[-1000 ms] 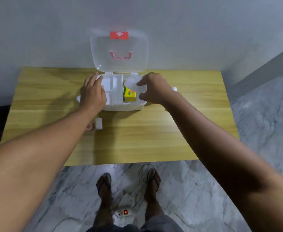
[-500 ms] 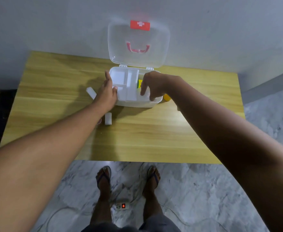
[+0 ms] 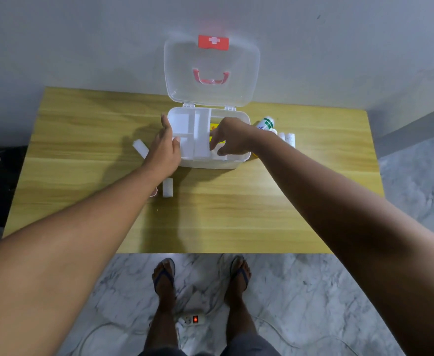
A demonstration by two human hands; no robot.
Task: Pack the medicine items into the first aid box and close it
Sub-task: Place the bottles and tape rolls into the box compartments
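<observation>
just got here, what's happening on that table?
A person is packing a first aid box whose lid stands open. The left hand steadies its left side; the right hand reaches inside, over a yellow packet. White rolls and a bottle lie outside on the table.

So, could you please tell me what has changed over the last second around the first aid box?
The right hand, which held a round white item above the first aid box, has gone down into the right compartment over the yellow packet; the item is hidden now. The left hand slid from the tray to the box's left edge. The lid stays open, and the white rolls stay put.
</observation>
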